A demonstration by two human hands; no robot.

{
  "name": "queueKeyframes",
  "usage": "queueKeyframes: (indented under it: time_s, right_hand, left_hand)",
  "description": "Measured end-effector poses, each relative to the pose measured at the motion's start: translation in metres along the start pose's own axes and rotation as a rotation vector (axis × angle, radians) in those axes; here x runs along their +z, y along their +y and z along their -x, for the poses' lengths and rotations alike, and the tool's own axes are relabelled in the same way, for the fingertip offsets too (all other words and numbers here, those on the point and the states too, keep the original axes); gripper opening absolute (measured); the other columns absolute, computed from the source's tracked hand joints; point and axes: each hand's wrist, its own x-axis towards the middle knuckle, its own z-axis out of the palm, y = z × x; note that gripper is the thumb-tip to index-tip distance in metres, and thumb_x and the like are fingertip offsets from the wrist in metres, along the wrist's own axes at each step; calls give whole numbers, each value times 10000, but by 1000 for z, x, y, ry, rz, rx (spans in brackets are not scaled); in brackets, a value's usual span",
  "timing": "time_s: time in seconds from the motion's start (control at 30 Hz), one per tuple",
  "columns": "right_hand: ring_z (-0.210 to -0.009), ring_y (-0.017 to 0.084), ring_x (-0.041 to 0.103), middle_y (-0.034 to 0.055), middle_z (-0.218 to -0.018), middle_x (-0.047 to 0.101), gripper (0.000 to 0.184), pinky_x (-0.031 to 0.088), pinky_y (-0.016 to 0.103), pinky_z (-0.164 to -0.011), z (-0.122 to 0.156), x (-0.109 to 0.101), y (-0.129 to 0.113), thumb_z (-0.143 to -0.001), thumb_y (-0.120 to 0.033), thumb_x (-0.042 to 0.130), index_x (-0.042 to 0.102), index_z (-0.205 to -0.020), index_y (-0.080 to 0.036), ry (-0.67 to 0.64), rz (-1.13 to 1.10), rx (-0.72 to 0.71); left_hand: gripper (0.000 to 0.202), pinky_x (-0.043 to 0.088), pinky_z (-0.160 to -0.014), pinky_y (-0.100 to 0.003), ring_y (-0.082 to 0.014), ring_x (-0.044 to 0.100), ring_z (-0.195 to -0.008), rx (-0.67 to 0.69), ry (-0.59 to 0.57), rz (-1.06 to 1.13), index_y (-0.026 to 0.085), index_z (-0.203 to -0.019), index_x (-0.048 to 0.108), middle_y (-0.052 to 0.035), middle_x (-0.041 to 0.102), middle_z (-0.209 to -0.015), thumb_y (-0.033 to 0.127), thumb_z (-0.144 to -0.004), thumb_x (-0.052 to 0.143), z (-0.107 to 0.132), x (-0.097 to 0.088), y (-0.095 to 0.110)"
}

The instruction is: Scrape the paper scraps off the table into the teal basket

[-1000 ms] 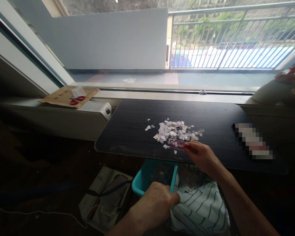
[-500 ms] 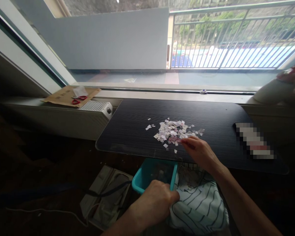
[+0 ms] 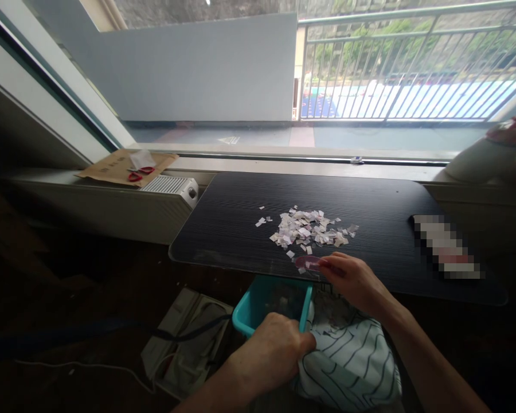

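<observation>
My left hand (image 3: 279, 347) is closed on the near right rim of a teal plastic bin (image 3: 242, 321), which sits just below the table's front edge. A few dim scraps lie inside it. Between the fingers of my right hand (image 3: 352, 278) is a flat, pink, see-through piece with a rounded end (image 3: 307, 263); its exact kind I cannot tell. That piece rests at the front edge of the black table (image 3: 223, 229), with one or two paper bits beside it. Behind it spreads a loose pile of small cut paper scraps (image 3: 303, 226), a few lying apart at the left.
A striped cloth bag (image 3: 352, 361) stands right of the bin, and an open box (image 3: 198, 344) lies on the floor at left. Red-handled scissors (image 3: 141, 173) rest on a brown envelope (image 3: 112, 167) by the radiator (image 3: 172, 189). A blurred-out object (image 3: 447, 246) lies on the table's right.
My right hand has drawn the pink piece from the pile's near side toward the table's front edge, bringing a few scraps along. My left hand stays on the bin.
</observation>
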Motion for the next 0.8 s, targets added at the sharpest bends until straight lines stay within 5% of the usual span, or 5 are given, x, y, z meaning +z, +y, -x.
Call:
queueKeyframes:
  time_s: [0.23, 0.57, 0.8]
  right_hand:
    - [-608, 114, 527, 4, -745, 597, 233, 377, 235, -562, -6, 2, -6, -911, -297, 500, 692, -827, -194, 7, -30, -14]
    - [-579, 115, 496, -4, -697, 567, 260, 377, 241, -543, 23, -4, 5, -921, -340, 497, 685, -817, -193, -25, -45, 22]
    - [-582, 109, 501, -6, -706, 563, 267, 379, 232, -540, 10, 7, -6, -926, -335, 486, 686, -821, -193, 6, -87, -1]
  left_hand:
    - [92, 356, -500, -263, -240, 659, -664, 1, 2, -4, 188, -804, 634, -33, 674, -715, 112, -765, 600, -1, 0, 1]
    - [93, 379, -515, -256, -239, 653, -673, -10, -11, -14, 190, -837, 646, -35, 677, -732, 135, -796, 584, -1, -1, 2]
    - [77, 380, -521, -263, -243, 655, -670, -10, -8, -9, 195, -827, 637, -35, 674, -723, 139, -791, 599, 0, -2, 4]
